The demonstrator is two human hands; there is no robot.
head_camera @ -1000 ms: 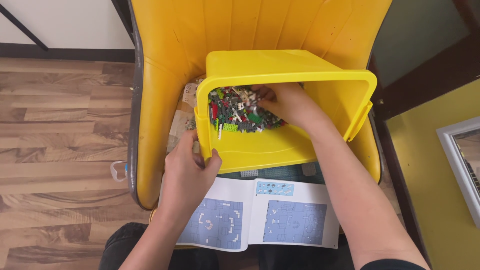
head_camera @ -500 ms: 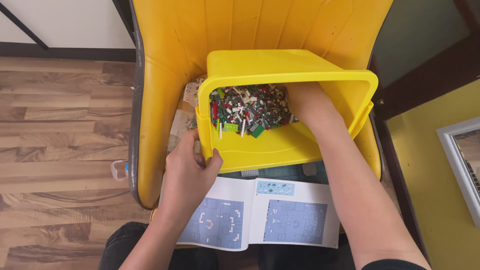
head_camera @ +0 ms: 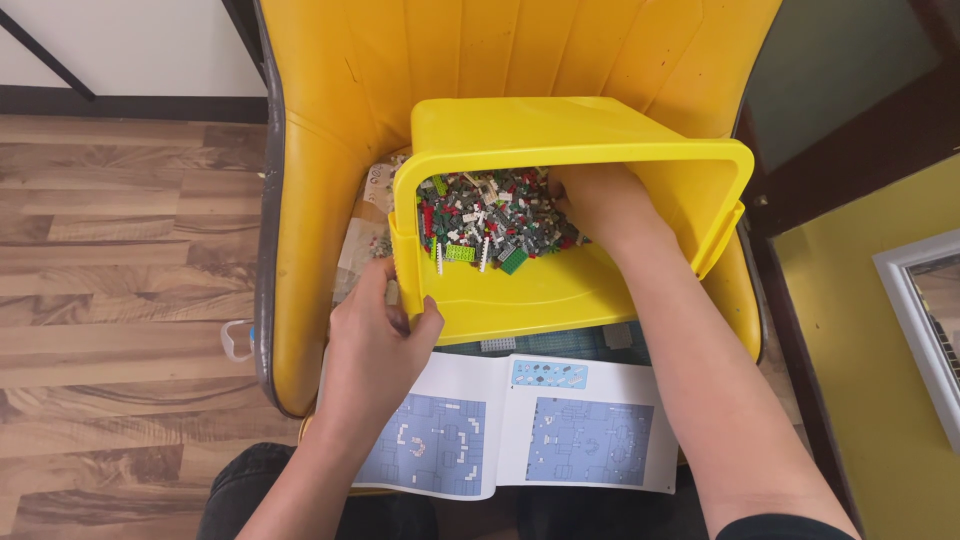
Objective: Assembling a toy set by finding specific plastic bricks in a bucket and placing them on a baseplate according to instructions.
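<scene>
A yellow plastic bin [head_camera: 560,290] lies tilted on a yellow chair, its opening toward me. A heap of small toy bricks [head_camera: 480,220], grey, green, red and white, fills its far left part. My left hand [head_camera: 385,340] grips the bin's near left corner, fingers curled over the rim. My right hand [head_camera: 600,205] is inside the bin, fingers down in the right side of the heap; its fingertips are hidden among the bricks.
An open instruction booklet [head_camera: 515,425] with blue diagrams lies on my lap below the bin. The yellow chair [head_camera: 310,200] stands on a wooden floor [head_camera: 120,260]. A yellow wall and a white frame [head_camera: 925,320] are at right.
My right hand swept from the heap's middle to the bin's right side, then edged back left into the bricks. The heap spread out. The left hand kept its grip.
</scene>
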